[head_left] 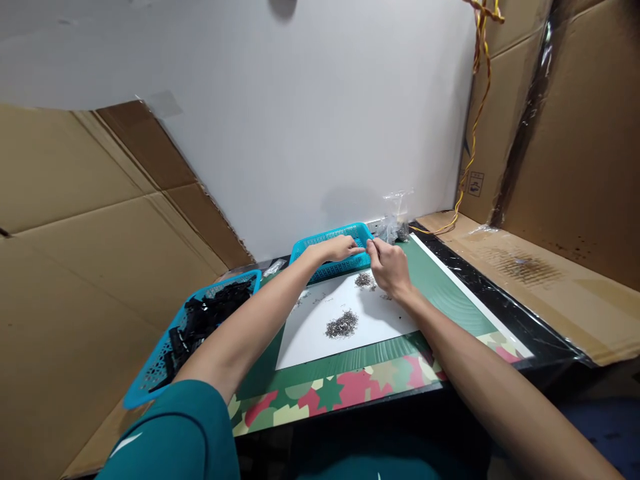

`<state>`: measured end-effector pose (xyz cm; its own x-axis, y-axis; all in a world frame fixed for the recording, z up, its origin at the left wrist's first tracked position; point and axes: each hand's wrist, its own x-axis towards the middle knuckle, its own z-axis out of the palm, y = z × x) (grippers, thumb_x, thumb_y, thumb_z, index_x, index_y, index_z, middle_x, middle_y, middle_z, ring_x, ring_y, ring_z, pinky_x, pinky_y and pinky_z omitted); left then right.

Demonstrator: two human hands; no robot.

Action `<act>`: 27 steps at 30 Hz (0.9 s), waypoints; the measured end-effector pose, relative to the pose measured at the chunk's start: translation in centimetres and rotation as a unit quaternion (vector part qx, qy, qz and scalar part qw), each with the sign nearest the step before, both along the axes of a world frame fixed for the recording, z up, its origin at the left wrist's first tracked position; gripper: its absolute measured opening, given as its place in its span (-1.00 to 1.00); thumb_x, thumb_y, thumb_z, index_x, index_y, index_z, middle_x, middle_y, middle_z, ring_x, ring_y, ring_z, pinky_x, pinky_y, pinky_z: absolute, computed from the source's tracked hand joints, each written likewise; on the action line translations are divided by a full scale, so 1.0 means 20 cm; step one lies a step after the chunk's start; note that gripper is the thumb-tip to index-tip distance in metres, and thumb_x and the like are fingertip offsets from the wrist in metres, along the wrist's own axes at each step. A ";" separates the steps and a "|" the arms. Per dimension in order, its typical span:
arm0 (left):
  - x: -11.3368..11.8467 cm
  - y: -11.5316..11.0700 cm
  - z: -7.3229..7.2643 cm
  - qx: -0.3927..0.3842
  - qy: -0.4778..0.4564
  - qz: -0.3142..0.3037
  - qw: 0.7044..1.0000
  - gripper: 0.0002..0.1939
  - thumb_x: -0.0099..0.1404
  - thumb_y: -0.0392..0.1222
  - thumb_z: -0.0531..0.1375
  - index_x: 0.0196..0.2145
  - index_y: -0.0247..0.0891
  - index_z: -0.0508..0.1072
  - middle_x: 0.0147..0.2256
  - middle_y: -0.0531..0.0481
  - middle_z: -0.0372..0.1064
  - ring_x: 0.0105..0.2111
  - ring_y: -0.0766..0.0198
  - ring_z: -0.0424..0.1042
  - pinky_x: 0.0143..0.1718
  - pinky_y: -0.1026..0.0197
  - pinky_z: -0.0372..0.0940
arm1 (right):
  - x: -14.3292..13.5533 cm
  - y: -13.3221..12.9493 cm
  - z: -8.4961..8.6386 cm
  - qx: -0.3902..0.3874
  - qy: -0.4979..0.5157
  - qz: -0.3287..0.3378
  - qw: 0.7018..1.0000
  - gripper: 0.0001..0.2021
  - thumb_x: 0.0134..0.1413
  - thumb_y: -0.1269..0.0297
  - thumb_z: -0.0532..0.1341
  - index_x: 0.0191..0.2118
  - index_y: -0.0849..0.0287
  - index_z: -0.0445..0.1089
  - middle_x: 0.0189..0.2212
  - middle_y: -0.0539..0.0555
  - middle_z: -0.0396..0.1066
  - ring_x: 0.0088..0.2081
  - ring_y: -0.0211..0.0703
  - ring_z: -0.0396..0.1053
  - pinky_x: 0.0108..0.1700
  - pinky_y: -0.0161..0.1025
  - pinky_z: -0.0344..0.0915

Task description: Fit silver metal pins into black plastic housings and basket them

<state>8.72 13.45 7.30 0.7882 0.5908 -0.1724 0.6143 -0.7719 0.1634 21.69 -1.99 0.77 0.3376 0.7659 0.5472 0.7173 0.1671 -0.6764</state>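
Both of my hands are close together over the right part of a blue basket (pixel 300 248) at the back of the table. My left hand (pixel 340 248) has its fingers closed, the index finger pointing at my right hand; anything between them is too small to make out. My right hand (pixel 389 265) is closed in a pinch near the basket's right corner, and what it holds is hidden. Below them, a white sheet (pixel 305 340) bears a pile of small metal pieces (pixel 342 325) and a smaller pile (pixel 365 280) behind it.
At the left, another blue basket (pixel 137 393) holds many black parts (pixel 200 320). Clear plastic bags (pixel 393 227) stand at the back. Cardboard walls (pixel 575 147) rise on both sides, and a yellow twisted wire (pixel 475 133) hangs at the right.
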 end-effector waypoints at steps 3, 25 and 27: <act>-0.03 -0.02 0.00 -0.014 -0.054 -0.018 0.998 -0.45 0.46 0.18 0.14 -0.59 -0.17 0.44 -0.56 -0.05 0.26 -0.49 0.18 0.23 -0.30 0.12 0.18 | 0.03 0.02 -0.01 0.004 0.034 0.001 0.999 -0.59 0.54 0.16 0.01 -0.28 0.13 0.53 -0.31 0.21 0.63 -0.32 0.00 0.49 -0.31 -0.21 0.11; -0.98 -0.27 0.41 -0.023 -0.093 0.262 0.960 -0.67 0.32 0.06 0.24 -0.39 -0.26 0.53 -0.51 -0.03 0.44 -0.54 0.27 0.36 -0.43 0.22 0.25 | 0.28 0.11 -0.23 -0.183 -0.023 0.210 0.960 -0.95 -0.08 0.31 0.47 -0.42 0.12 0.64 -0.48 0.06 0.52 -0.45 -0.17 0.39 -0.38 -0.25 0.18; -1.09 -0.28 0.42 -0.080 -0.030 0.310 0.947 -0.65 0.24 0.10 0.29 -0.47 -0.24 0.47 -0.57 -0.03 0.39 -0.60 0.27 0.32 -0.52 0.22 0.19 | 0.28 0.11 -0.25 -0.181 -0.022 0.210 0.961 -0.93 -0.09 0.33 0.47 -0.47 0.13 0.59 -0.51 0.06 0.50 -0.44 -0.16 0.40 -0.38 -0.24 0.20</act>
<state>-13.12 7.76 15.69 0.3105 0.9129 -0.2650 0.9268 -0.2288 0.2977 27.26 0.30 -4.29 -0.0599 0.9724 0.2254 0.6675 0.2069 -0.7153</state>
